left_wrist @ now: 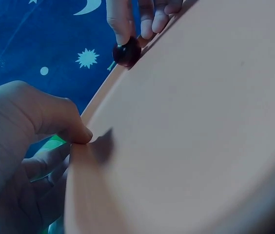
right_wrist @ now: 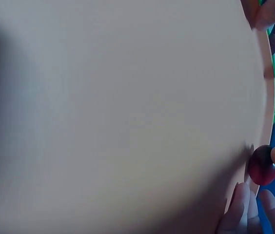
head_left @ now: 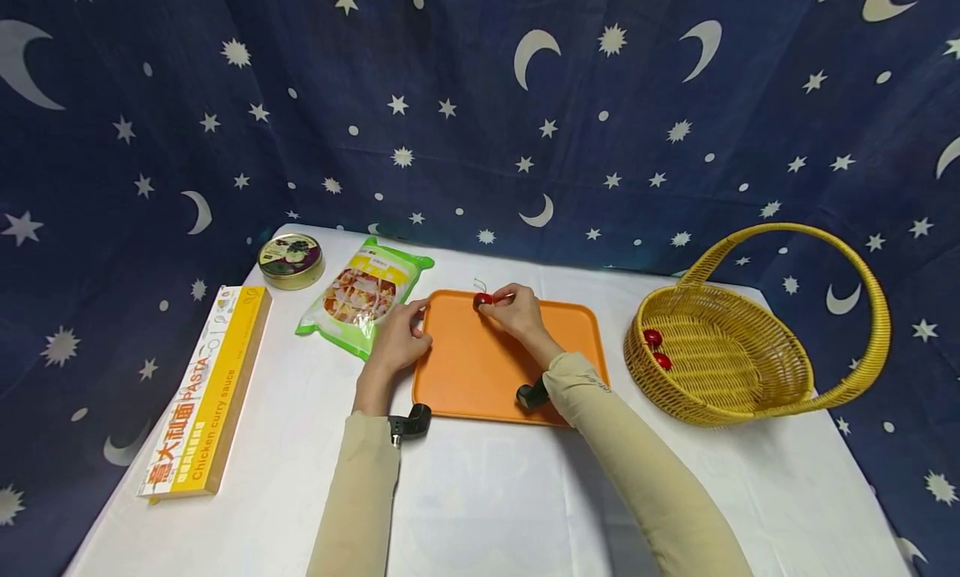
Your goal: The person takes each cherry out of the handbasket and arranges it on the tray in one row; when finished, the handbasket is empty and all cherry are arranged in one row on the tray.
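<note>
Cherry (head_left: 480, 301) or similar in right hand (head_left: 521, 313)

Round red cherry (left_wrist: 127, 53): deep red, pale glint
Flat orange rectangular tray (head_left: 465, 368): even orange
Round yellow wicker basket (head_left: 675, 398): golden, woven pattern
Long yellow-and-white cardboard box (head_left: 206, 393), left edge of the white cloth-covered worktop (head_left: 480, 502): red and orange lettering
Flat green plastic bag (head_left: 365, 295): yellow panel, reddish-brown food picture
Round gold metal tin (head_left: 291, 262), far left corner: dark purple lid
Dark blue cloth backdrop (head_left: 465, 68): white moons, stars, dots
</note>
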Motion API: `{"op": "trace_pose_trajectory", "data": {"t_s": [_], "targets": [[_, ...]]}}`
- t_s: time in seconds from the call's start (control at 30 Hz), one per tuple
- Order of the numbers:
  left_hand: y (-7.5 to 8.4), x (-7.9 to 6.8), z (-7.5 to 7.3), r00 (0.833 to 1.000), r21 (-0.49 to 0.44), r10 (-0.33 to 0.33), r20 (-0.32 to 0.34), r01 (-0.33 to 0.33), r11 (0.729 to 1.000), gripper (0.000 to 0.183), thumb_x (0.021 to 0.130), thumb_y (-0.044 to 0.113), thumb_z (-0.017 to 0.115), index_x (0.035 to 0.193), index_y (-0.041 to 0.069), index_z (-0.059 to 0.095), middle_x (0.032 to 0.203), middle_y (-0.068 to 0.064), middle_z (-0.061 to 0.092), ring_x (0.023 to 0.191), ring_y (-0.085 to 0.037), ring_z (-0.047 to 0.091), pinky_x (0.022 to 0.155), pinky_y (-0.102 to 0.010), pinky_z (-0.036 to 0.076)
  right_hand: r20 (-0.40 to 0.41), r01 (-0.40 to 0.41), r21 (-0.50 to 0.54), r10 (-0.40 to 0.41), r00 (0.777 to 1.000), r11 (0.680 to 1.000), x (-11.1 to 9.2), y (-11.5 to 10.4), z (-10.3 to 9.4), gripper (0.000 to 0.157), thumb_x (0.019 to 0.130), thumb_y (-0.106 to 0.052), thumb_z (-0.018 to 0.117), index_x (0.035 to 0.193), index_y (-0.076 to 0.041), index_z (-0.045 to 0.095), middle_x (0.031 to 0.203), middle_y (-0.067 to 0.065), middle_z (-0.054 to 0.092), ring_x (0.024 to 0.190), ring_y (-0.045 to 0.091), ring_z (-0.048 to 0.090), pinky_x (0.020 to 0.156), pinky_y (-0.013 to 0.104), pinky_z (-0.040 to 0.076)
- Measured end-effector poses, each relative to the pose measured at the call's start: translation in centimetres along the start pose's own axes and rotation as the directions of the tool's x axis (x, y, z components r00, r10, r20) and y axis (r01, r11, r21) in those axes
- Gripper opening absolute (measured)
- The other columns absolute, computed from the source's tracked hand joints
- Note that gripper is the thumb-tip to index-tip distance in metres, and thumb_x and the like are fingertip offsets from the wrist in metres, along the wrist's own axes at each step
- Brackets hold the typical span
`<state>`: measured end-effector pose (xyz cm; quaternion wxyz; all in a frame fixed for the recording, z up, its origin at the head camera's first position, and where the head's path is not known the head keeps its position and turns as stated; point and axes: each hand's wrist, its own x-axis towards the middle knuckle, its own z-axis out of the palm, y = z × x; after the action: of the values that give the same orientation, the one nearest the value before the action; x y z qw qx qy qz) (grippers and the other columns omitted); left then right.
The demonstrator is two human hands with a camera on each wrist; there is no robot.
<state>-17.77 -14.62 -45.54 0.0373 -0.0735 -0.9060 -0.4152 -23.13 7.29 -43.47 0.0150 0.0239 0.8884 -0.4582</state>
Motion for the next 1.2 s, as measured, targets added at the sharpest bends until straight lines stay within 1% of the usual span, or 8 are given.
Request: {"op": "trace_pose_trajectory", "data": {"t_s": [0.2,0.37,0.53,0.67,0.77,0.93,1.07,1.2], "targets": [[0.2,0.2,0.0,0.999,-0.003,0.029,-0.015,-0.029,1.000,0.063,0.076,0.004,0.063,0.138,-0.001,0.054,0.101,-0.018,0.057,0.087,-0.027,0.053,0.075,-0.038,0.042,0.014,-0.002,0.024,0.002,1.000,1.000,-0.1,-0.2,-1.1,0.029,0.078,-0.020,0.081,0.097,-0.001,0.069,0.083,0.012,0.069,0.067,0.022,0.064,0.056,0.023,0.045],[0.1,0.3,-0.3,1.000,0.012,0.023,-0.017,-0.023,1.000,0.061,0.077,0.004,0.064,0.137,-0.002,0.054,0.103,-0.019,0.057,0.088,-0.028,0.053,0.077,-0.039,0.042,0.050,0.017,-0.002,-0.017,0.999,1.000,-0.3,-1.0,-3.8,0.033,0.083,-0.019,0.076,0.108,0.001,0.068,0.094,0.017,0.070,0.078,0.031,0.069,0.059,0.027,0.049],[-0.1,0.4,-0.5,1.000,0.004,0.010,-0.010,-0.010,1.000,0.060,0.078,0.005,0.064,0.136,-0.002,0.055,0.107,-0.020,0.057,0.088,-0.029,0.053,0.078,-0.039,0.041,0.060,0.083,-0.092,-0.078,0.995,0.992,-0.3,-1.2,-8.2,0.035,0.086,-0.019,0.070,0.113,0.004,0.067,0.104,0.022,0.068,0.097,0.034,0.063,0.077,0.035,0.049],[-0.3,0.4,-0.6,1.000,-0.005,0.003,-0.001,-0.003,1.000,0.058,0.078,0.004,0.064,0.135,-0.002,0.056,0.109,-0.021,0.057,0.090,-0.030,0.053,0.080,-0.040,0.041,0.067,0.106,-0.134,-0.098,0.993,0.985,-0.4,-0.3,-12.2,0.033,0.089,-0.016,0.067,0.114,0.006,0.066,0.109,0.025,0.066,0.106,0.037,0.059,0.085,0.042,0.047],[-0.4,0.3,-0.5,1.000,0.002,0.001,-0.005,-0.001,1.000,0.057,0.078,0.004,0.065,0.134,-0.002,0.058,0.108,-0.021,0.057,0.092,-0.030,0.052,0.081,-0.040,0.040,0.087,0.079,-0.151,-0.067,0.994,0.985,-0.6,0.8,-15.3,0.033,0.092,-0.016,0.064,0.117,0.006,0.065,0.113,0.027,0.064,0.104,0.038,0.061,0.085,0.041,0.049],[-0.6,0.1,-0.2,1.000,0.016,0.003,-0.006,-0.003,1.000,0.055,0.078,0.006,0.065,0.132,-0.002,0.059,0.103,-0.019,0.057,0.091,-0.030,0.051,0.080,-0.040,0.039,0.148,0.021,-0.174,0.005,0.989,0.985,-1.2,2.8,-20.2,0.035,0.097,-0.016,0.058,0.122,0.009,0.060,0.114,0.027,0.061,0.093,0.032,0.065,0.080,0.035,0.052],[-0.5,0.0,0.1,1.000,0.019,0.018,-0.012,-0.018,1.000,0.054,0.077,0.006,0.066,0.131,-0.003,0.060,0.101,-0.019,0.057,0.092,-0.031,0.051,0.080,-0.040,0.039,0.217,-0.011,-0.168,0.048,0.975,0.986,-1.4,4.5,-23.6,0.034,0.098,-0.013,0.055,0.120,0.012,0.058,0.110,0.025,0.063,0.087,0.021,0.064,0.078,0.034,0.052],[-0.2,0.0,0.3,0.999,0.018,0.032,-0.012,-0.032,0.999,0.053,0.077,0.006,0.066,0.130,-0.003,0.060,0.102,-0.019,0.057,0.092,-0.031,0.051,0.080,-0.040,0.039,0.272,-0.033,-0.213,0.092,0.958,0.976,-1.6,6.3,-26.2,0.033,0.097,-0.010,0.055,0.120,0.014,0.058,0.108,0.023,0.065,0.082,0.015,0.063,0.073,0.031,0.052]]}}
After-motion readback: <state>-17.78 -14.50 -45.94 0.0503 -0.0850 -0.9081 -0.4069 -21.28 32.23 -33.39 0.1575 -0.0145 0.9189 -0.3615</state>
